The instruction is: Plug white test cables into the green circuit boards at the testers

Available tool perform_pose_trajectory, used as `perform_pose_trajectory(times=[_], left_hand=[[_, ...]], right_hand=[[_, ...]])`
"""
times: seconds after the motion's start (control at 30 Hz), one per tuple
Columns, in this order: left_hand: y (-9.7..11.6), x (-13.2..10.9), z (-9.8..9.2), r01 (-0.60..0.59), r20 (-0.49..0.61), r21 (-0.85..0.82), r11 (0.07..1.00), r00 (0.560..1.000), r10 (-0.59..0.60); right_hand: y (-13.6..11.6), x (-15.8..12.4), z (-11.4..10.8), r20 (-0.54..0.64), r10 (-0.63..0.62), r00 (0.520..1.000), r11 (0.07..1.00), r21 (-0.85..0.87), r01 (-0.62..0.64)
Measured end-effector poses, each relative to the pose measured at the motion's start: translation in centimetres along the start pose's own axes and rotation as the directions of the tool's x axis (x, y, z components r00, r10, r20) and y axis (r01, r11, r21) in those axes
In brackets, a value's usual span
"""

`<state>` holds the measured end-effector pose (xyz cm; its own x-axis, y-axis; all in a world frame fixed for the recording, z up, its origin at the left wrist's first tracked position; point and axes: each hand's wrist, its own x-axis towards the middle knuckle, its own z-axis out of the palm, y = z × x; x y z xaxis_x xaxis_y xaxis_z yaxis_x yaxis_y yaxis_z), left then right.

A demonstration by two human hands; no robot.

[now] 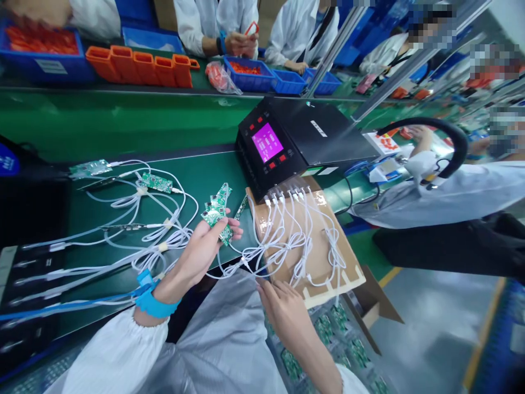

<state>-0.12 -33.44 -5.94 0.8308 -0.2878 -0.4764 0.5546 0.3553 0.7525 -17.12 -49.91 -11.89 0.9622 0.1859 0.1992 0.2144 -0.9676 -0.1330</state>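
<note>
My left hand (205, 238), with a blue wrist strap (153, 298) on it, is closed around several green circuit boards (217, 210), fanned out over the green bench. Lower right of it, my right hand (285, 309) has its fingertips drawn together at the edge of the white cables (250, 260); what they pinch, if anything, is hidden. Another narrow circuit board (241, 208) lies just right of the held boards. Beyond stands a black tester box (303, 142) with a lit purple screen (268, 143), and white cables run from its front.
A cardboard sheet (318, 262) lies under the tester's cables. On the left, wired circuit boards (156, 182) sit among bundled cables. Trays of circuit boards (356, 350) are below right. Co-workers, orange housings (143, 65) and blue bins (250, 79) line the far bench; a person's sleeve (443, 189) is at right.
</note>
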Motion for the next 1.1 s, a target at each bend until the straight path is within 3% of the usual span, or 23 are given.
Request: perform_pose_trajectory(times=[0.2,0.4,0.5,0.6,0.73,0.83,0.93,1.1], left_hand=[[-0.4,-0.2,-0.4,-0.009,0.027,0.017,1.000,1.000,0.008],[-0.7,-0.3,-0.5,-0.014,0.022,0.009,1.000,1.000,0.014],[-0.5,-0.4,-0.3,0.005,0.032,0.024,1.000,0.999,-0.006],[-0.5,-0.3,-0.3,0.040,0.052,0.052,0.998,0.998,-0.043],[-1.3,0.1,0.0,0.036,0.089,0.034,0.999,0.995,-0.039],[-2.2,0.3,0.7,0.056,0.116,-0.037,0.998,0.992,-0.051],[-2.8,0.4,1.7,0.118,0.134,-0.060,0.991,0.985,-0.109],[-3.0,0.4,2.6,0.150,0.122,-0.055,0.987,0.982,-0.142]], right_hand=[[-0.9,1.0,3.4,0.056,0.119,0.991,0.969,-0.223,-0.104],[-0.9,1.1,3.1,0.101,0.108,0.989,0.966,-0.246,-0.080],[-0.6,1.2,1.9,0.080,0.087,0.993,0.987,-0.140,-0.075],[-0.2,1.7,-0.1,0.002,0.081,0.997,0.994,0.070,-0.081],[0.6,2.6,-1.9,-0.097,0.112,0.989,0.915,0.397,-0.065],[1.0,2.9,-1.7,-0.103,0.219,0.970,0.826,0.549,-0.128],[0.9,3.0,-0.8,-0.129,0.339,0.932,0.784,0.587,-0.203],[0.6,3.5,0.0,-0.248,0.388,0.888,0.775,0.609,-0.169]])
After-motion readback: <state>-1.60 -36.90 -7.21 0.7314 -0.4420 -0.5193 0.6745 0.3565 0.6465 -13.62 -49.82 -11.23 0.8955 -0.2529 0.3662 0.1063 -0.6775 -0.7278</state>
